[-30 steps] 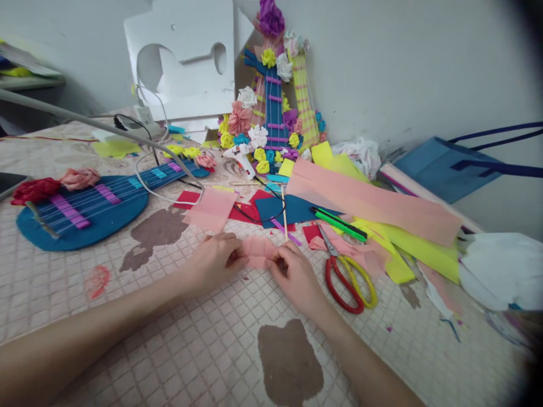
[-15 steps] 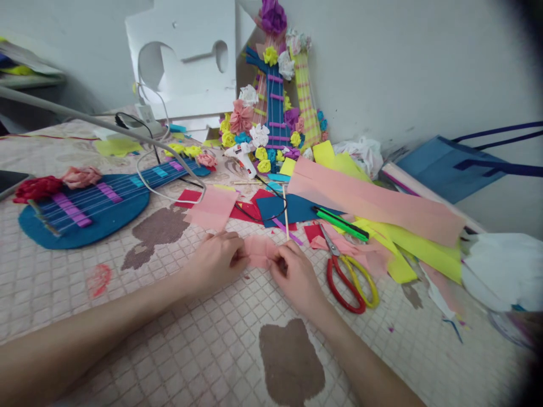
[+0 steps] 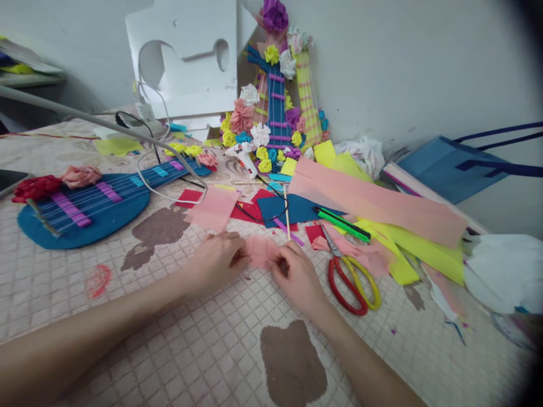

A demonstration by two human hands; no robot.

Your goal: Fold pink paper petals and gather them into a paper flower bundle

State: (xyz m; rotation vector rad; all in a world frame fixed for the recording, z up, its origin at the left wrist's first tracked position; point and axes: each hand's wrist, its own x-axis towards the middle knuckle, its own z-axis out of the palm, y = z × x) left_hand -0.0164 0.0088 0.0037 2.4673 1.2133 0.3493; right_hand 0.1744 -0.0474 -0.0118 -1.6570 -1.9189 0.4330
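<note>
Between my two hands a small piece of pink crepe paper (image 3: 260, 252) is stretched just above the tablecloth. My left hand (image 3: 220, 257) pinches its left edge, thumb against fingers. At the right edge, my right hand (image 3: 297, 274) pinches it the same way. A thin wooden stick (image 3: 287, 212) lies just beyond my right fingertips. Scissors (image 3: 350, 282) with one red and one yellow handle rest to the right of that hand. Beyond my left hand a pink paper square (image 3: 213, 208) lies over red paper (image 3: 248, 211).
A blue guitar shape (image 3: 93, 209) with paper flowers lies at left. Behind are a white glue gun (image 3: 242, 158) and flower-trimmed guitar shapes (image 3: 276, 107). Pink crepe strip (image 3: 373, 198), yellow paper (image 3: 399, 249) and a green cutter (image 3: 343, 224) lie at right. A lamp arm (image 3: 97, 121) crosses the left.
Both hands keep their pinch on the pink crepe paper, almost unmoved. The whole view has shifted very slightly.
</note>
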